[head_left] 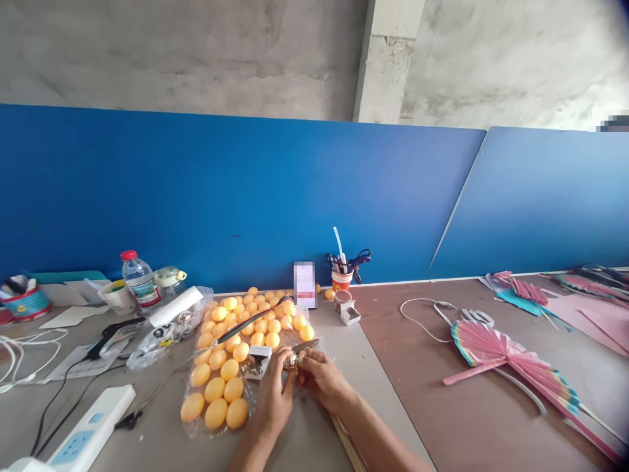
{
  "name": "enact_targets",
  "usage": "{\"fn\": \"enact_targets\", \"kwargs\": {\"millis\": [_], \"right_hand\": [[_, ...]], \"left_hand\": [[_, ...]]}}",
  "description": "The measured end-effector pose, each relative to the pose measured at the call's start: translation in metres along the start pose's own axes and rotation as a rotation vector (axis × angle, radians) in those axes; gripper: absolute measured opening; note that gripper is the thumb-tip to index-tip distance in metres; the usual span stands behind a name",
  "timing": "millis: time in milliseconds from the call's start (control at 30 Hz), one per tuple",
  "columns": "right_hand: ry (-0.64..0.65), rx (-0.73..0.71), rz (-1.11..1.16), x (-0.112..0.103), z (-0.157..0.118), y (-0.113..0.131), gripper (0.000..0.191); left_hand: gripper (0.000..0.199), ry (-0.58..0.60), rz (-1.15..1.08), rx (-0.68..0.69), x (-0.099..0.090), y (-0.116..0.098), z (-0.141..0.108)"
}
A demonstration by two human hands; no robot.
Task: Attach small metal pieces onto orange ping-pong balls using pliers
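My left hand [276, 392] and my right hand [322, 377] meet at the lower middle, fingers closed around a small shiny metallic object [291, 361]. Its details are too small to make out. A dark, blade-like piece [308, 344] sticks out to the right above my right fingers. Beside my left hand lies a small white box [259, 357] with small brass-coloured pieces. Behind and left of it, many orange balls [229, 370] lie in clear plastic, with a dark strap [253, 320] across them.
A phone [304, 285] stands against the blue partition [246, 196], near a cup of tools [341, 280]. Bottle [141, 282], plastic bags and power strip [93, 429] are left; pink paper fans [508, 357] are right. Thin sticks [348, 446] lie under my right forearm.
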State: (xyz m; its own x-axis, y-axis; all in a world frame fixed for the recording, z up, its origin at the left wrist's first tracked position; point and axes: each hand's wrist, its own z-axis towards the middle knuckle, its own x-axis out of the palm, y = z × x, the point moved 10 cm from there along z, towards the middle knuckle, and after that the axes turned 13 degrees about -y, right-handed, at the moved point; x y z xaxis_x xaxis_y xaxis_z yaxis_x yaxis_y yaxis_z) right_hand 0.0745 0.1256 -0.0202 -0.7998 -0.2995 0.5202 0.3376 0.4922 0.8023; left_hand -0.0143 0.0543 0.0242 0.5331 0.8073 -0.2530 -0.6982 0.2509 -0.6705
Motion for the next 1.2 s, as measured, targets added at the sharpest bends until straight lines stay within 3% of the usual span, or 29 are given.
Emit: {"fn": "enact_targets", "kwargs": {"millis": [167, 300, 533, 633, 733, 833, 933, 1200], "right_hand": [[-0.023, -0.01, -0.029, -0.005, 0.003, -0.001, 0.035], [-0.004, -0.02, -0.01, -0.003, 0.005, -0.002, 0.034], [-0.027, 0.022, 0.091, -0.007, 0.006, -0.002, 0.039], [-0.049, -0.029, 0.089, -0.014, 0.008, 0.009, 0.037], [-0.09, -0.092, 0.028, -0.022, 0.01, 0.02, 0.036], [-0.137, -0.15, -0.036, -0.027, 0.01, 0.028, 0.034], [-0.221, -0.276, -0.156, -0.035, 0.008, 0.043, 0.028], [-0.483, -0.567, -0.81, -0.057, 0.006, 0.074, 0.011]], "left_hand": [[0.031, 0.04, -0.017, 0.105, 0.004, -0.006, -0.003], [0.03, 0.043, -0.045, 0.077, 0.006, -0.005, -0.005], [0.026, 0.059, -0.169, -0.276, 0.006, 0.01, -0.001], [0.036, 0.013, -0.252, -0.473, 0.0, 0.025, 0.005], [0.046, -0.18, -0.516, -0.756, -0.01, 0.049, 0.008], [0.046, -0.37, -0.76, -0.933, -0.014, 0.063, 0.008], [0.048, -0.423, -0.824, -1.003, -0.013, 0.066, 0.006], [0.035, -0.374, -0.79, -0.97, -0.012, 0.054, 0.003]]}}
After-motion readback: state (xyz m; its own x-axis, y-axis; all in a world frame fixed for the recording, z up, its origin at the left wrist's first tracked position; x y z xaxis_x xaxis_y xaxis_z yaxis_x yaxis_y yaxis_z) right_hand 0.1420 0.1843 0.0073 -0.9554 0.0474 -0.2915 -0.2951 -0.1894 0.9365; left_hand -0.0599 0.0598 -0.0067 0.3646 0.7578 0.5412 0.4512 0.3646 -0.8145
